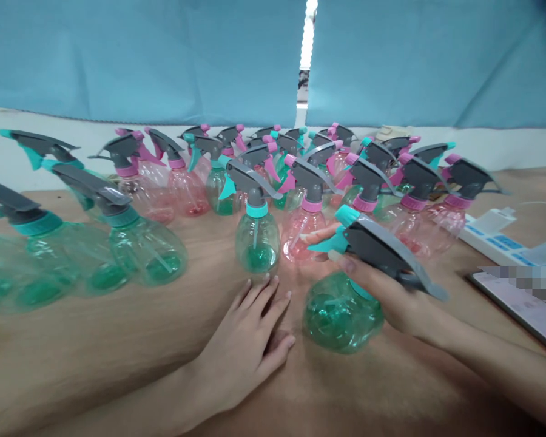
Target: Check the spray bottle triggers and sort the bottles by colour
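My right hand is wrapped round the neck of a green spray bottle that leans over, its grey and teal trigger head pointing left. The fingers pass under the teal trigger, and the thumb side is partly hidden by the head. Flat on the table lies my left hand, fingers stretched forward and holding nothing. Just beyond its fingertips stands another green spray bottle, upright, with a teal collar. A pink spray bottle stands behind the right hand's fingers.
Several more green bottles stand at the left. Rows of pink and green bottles fill the back, before a blue curtain. On the right are a white power strip and a phone on the brown table.
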Available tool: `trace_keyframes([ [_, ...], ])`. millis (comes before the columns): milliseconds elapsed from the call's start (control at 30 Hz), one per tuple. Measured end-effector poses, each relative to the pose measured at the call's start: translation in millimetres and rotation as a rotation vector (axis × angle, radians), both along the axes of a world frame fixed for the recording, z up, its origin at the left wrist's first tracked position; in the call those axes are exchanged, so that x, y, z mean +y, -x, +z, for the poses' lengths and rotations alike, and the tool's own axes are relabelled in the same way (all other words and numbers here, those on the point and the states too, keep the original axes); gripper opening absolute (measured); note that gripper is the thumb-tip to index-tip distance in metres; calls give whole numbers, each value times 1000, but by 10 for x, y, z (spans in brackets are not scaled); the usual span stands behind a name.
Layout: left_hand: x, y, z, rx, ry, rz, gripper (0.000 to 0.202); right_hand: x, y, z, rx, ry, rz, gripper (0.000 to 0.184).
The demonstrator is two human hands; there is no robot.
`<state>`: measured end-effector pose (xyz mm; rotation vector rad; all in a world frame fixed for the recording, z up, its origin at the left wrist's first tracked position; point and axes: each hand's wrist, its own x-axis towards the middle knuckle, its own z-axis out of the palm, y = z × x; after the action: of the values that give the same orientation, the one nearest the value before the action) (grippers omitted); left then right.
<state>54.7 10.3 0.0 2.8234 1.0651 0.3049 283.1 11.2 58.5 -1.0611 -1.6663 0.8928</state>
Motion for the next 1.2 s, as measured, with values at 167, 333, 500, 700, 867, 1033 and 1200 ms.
trace_keyframes([
  [167, -1, -7, 12, 16, 2, 0, 51, 6, 6, 23, -5, -8, -9, 14],
  [333, -1, -4, -11, 6, -1, 4, 50, 7, 9, 34, -7, 0, 4, 15],
  [500, 1, 13, -48, -12, -4, 7, 51, -3, -1, 31, -8, 44, -8, 13],
  [700, 0, 6, -7, 24, 5, 2, 51, 14, -7, -6, 17, 45, 39, 9],
  [867, -1, -5, 17, 25, 17, 0, 51, 8, -62, -72, -14, 36, -35, 7],
  [1033, -1, -1, 5, 14, 0, -5, 50, 8, -89, -77, -44, 85, -54, 19],
  [1200, 0, 7, -7, 3, -10, -8, 50, -1, -88, -18, -78, 18, -13, 26],
])
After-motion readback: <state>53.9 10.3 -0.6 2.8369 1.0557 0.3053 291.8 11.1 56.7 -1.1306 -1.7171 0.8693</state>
